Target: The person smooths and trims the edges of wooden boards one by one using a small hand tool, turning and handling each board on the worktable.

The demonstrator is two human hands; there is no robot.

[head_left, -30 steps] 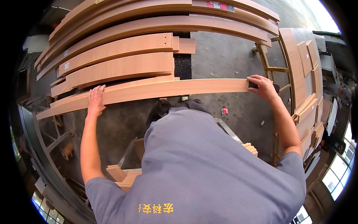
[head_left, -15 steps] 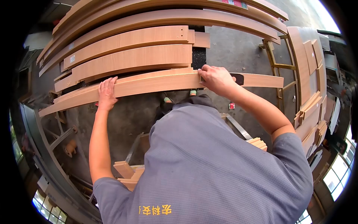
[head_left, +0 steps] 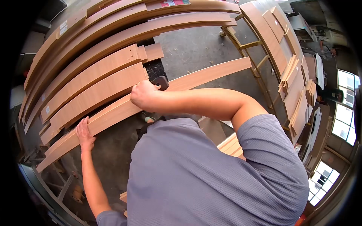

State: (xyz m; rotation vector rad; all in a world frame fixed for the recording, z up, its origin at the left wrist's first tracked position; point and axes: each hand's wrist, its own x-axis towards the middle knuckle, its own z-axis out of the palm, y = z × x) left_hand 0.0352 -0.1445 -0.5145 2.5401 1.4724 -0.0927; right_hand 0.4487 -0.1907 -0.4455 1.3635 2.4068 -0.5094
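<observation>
A long, narrow wood-grain board [head_left: 109,119] lies across the near side of the stack, in front of my body. My left hand [head_left: 86,135] rests on its left part, fingers stretched over the face and upper edge. My right hand [head_left: 144,95] is closed at the board farther right. A dark flat tool [head_left: 160,83] with a notch sticks out beyond its knuckles; the grip is hidden, and I cannot tell the tool's kind. Just behind the right hand is the end of a wider wood-grain board [head_left: 102,92].
Several longer wood-grain boards [head_left: 124,34] lie behind. On the right stand a yellowish metal frame [head_left: 250,44] and a large panel [head_left: 264,34] bearing smaller wood pieces. Pale wood strips [head_left: 232,146] lie beside my body. A grey metal rail [head_left: 37,192] runs at lower left.
The view has turned, so the boards now slope up to the right. My right hand is still at the near board with the dark tool, its elbow raised outward. My left hand stays on the board.
</observation>
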